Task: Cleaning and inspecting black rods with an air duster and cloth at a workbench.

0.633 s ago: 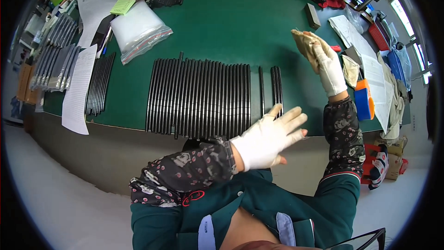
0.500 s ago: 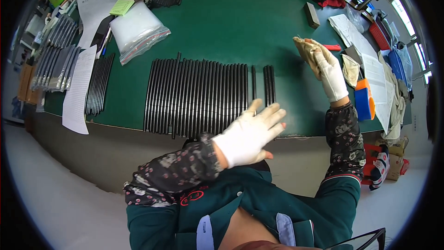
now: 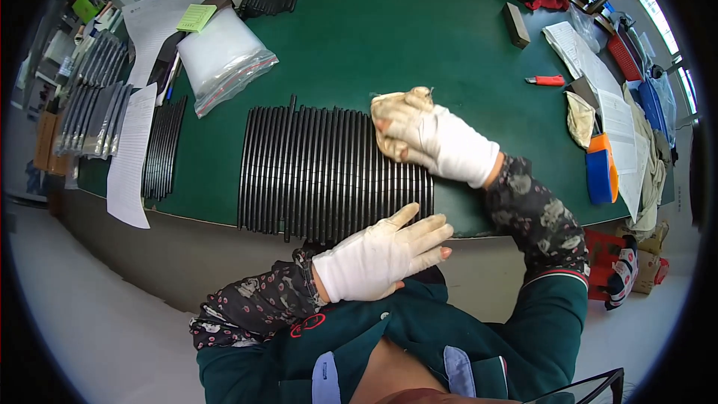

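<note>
A wide row of black rods lies side by side along the near edge of the green table. My right hand, in a white glove with some fingertips bare, presses a cream cloth onto the upper right end of the row. Its fingers close over the cloth. My left hand, gloved the same way, rests at the lower right ends of the rods with its fingers stretched out. It holds nothing that I can see. One rod stands out a little above the others.
A zip bag of white material and paper sheets lie left, beside thinner rods. To the right are a red-handled cutter, a grey block, a folded cloth and a blue-and-orange tape roll.
My right hand has swung left with the cloth, from the right of the table onto the rods. The separate rods at the right now lie against the row. My left hand has shifted slightly down-left.
</note>
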The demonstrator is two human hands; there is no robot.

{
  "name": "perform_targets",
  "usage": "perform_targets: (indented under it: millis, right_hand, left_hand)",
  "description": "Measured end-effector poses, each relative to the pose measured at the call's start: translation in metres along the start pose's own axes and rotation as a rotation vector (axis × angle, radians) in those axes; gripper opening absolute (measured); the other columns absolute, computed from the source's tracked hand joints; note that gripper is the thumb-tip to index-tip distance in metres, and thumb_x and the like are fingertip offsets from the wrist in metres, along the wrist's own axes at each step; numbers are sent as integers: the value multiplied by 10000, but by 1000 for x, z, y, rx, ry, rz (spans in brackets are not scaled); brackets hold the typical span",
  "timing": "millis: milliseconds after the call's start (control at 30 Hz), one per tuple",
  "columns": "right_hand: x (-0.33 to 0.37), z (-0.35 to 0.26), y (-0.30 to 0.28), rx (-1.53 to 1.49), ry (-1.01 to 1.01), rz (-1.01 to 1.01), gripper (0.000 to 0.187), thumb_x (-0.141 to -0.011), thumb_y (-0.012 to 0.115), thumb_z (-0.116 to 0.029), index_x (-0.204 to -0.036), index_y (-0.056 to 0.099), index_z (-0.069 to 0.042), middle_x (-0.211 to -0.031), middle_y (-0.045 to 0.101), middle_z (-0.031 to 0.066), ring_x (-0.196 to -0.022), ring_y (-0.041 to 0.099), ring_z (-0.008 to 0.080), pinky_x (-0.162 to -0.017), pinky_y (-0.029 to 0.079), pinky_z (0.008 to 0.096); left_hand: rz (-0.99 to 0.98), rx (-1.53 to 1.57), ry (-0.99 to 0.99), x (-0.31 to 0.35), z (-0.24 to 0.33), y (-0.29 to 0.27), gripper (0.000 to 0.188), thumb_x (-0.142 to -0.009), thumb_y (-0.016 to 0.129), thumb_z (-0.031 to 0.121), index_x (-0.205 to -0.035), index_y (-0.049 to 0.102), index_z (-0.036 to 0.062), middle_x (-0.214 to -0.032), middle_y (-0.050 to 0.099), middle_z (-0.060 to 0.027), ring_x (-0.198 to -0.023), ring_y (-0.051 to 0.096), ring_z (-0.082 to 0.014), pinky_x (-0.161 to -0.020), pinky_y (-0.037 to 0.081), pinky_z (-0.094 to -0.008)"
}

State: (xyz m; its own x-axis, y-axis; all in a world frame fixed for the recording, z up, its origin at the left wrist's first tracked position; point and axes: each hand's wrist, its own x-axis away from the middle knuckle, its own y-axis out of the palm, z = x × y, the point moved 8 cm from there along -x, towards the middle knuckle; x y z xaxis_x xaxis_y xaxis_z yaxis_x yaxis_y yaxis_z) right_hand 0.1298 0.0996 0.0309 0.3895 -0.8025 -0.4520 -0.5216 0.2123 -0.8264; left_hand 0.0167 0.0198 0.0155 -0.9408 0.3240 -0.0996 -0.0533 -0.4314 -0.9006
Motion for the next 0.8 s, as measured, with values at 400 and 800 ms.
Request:
perform_targets:
  millis: [400, 800]
  right_hand:
    - [-26, 5, 18, -84, 96, -53, 221, -859, 597, -144, -1059, 582, -51, -1126, 592, 133, -1028, 593, 321, -871, 493, 415]
    - [2, 58, -9, -203, 418, 110, 319, -954, 520, -103, -1265, 536, -32, -1163, 618, 115, -1023, 598, 250, -948, 440, 288]
  left_hand:
    - [-4, 65, -7, 4, -12, -2, 757, -644, 789, 223, -1327, 503, 69, -1414, 412, -122, -1291, 421, -301, -1052, 365, -398]
    - [22, 80, 24, 3, -5, 0, 707, -633, 803, 212, -1263, 531, 41, -1376, 424, -150, -1310, 386, -315, -1055, 354, -405]
